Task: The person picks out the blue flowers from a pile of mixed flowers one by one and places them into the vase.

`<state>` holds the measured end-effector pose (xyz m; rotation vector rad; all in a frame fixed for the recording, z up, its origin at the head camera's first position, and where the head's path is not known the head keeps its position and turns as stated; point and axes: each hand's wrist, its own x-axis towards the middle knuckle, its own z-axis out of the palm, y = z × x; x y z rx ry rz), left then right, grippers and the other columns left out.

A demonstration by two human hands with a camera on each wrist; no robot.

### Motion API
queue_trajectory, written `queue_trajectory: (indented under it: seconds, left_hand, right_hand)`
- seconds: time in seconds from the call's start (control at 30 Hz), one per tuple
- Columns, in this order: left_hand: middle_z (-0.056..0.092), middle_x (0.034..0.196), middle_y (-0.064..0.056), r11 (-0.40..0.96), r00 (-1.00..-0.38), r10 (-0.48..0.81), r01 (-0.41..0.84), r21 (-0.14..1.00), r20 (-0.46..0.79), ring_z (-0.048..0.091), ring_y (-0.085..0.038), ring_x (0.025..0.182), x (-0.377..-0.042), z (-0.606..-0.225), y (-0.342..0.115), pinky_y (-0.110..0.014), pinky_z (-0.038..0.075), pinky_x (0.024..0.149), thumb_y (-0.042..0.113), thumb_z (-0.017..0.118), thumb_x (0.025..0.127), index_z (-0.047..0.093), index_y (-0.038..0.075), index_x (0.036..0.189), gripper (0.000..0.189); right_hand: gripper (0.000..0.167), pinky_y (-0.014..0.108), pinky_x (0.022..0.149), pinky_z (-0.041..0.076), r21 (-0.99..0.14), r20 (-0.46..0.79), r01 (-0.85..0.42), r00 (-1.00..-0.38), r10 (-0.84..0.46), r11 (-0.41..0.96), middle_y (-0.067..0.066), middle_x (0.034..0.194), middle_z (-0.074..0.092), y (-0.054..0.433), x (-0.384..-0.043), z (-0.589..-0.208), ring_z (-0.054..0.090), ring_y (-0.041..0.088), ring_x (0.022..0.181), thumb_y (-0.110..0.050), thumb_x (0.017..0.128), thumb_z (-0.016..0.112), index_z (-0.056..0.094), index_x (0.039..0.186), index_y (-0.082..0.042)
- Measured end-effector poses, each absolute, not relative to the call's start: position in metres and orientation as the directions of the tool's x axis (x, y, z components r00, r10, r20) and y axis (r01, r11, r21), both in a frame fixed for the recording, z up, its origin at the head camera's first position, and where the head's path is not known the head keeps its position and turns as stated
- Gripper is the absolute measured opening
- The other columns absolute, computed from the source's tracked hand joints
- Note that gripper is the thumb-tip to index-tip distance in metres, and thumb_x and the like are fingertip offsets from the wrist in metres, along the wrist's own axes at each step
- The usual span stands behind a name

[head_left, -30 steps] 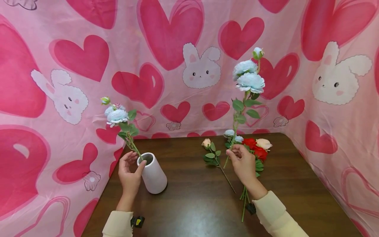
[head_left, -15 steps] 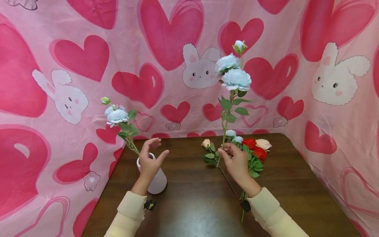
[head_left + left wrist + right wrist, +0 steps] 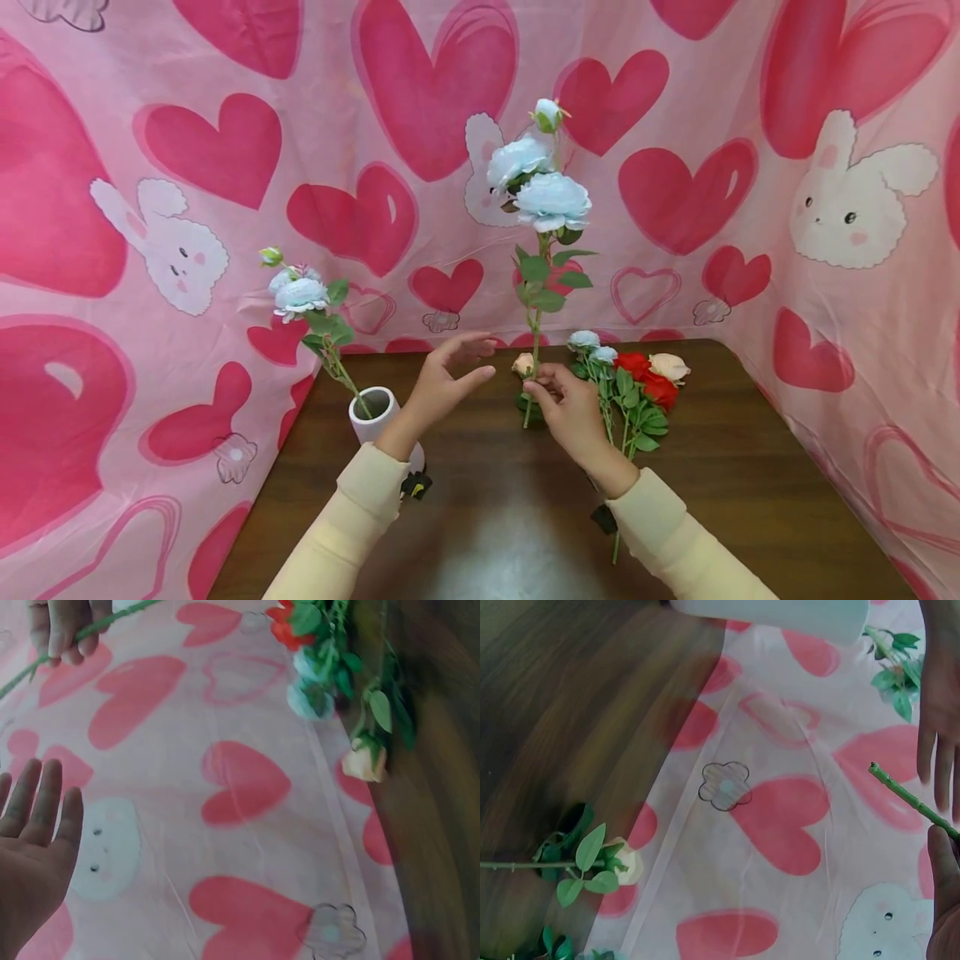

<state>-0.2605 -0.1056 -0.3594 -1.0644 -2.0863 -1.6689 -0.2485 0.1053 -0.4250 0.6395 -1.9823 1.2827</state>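
Note:
My right hand (image 3: 572,414) pinches the lower stem of a light blue artificial flower (image 3: 553,202), which stands upright with two big blooms and a bud on top. The cut end of its stem (image 3: 904,793) pokes out past the fingers in the right wrist view. To the left, my left hand (image 3: 444,385) is raised with fingers spread and nothing in it, a short gap from the stem; its palm also shows in the left wrist view. Behind my left forearm stands a white vase (image 3: 372,410), partly covered, with another light blue flower (image 3: 300,296) leaning left in it.
On the wooden table (image 3: 495,517), right of my right hand, lies a bunch with red flowers (image 3: 660,388), a pale rose (image 3: 668,367) and small blue blooms (image 3: 583,339). A peach rose (image 3: 626,862) lies apart from it. Patterned pink cloth (image 3: 450,75) surrounds the table.
My left hand has let go of the flower in the vase and moved right. My right hand has carried its blue flower leftward, so the two hands are now close together.

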Motion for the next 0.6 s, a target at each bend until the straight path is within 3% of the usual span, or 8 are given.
queue_trajectory:
  seconds: [0.17, 0.33, 0.6]
  left_hand:
    - [0.060, 0.116, -0.032, -0.013, -0.714, 0.437, 0.603, 0.798, 0.547, 0.059, -0.041, 0.108, -0.267, -0.351, -0.091, -0.052, 0.048, 0.092, -0.011, 0.064, 0.087, 0.055, -0.013, 0.123, 0.037]
    - [0.060, 0.117, -0.029, -0.018, -0.744, 0.475, 0.525, 0.851, 0.469, 0.061, -0.037, 0.106, -0.268, -0.346, -0.081, -0.039, 0.051, 0.091, -0.011, 0.062, 0.088, 0.055, -0.016, 0.120, 0.032]
    - [0.060, 0.109, -0.034, -0.066, -0.724, 0.484, 0.530, 0.846, 0.491, 0.062, -0.024, 0.096, -0.276, -0.356, -0.075, -0.030, 0.051, 0.087, -0.012, 0.059, 0.090, 0.059, -0.016, 0.113, 0.024]
  right_hand:
    - [0.016, 0.024, 0.056, 0.053, -0.592, 0.751, -0.716, -0.656, -0.069, 0.370, 0.005, 0.081, 0.071, 0.099, -0.247, -0.423, 0.068, 0.013, 0.067, -0.002, 0.082, 0.075, 0.065, 0.095, -0.003]
    - [0.014, 0.023, 0.055, 0.053, -0.592, 0.750, -0.726, -0.655, -0.089, 0.350, 0.004, 0.080, 0.071, 0.093, -0.247, -0.421, 0.068, 0.011, 0.067, -0.003, 0.084, 0.074, 0.066, 0.095, -0.002]
    - [0.016, 0.021, 0.053, 0.052, -0.567, 0.769, -0.743, -0.632, -0.096, 0.357, 0.001, 0.078, 0.071, 0.088, -0.247, -0.422, 0.066, 0.008, 0.063, 0.001, 0.081, 0.076, 0.067, 0.093, -0.003]
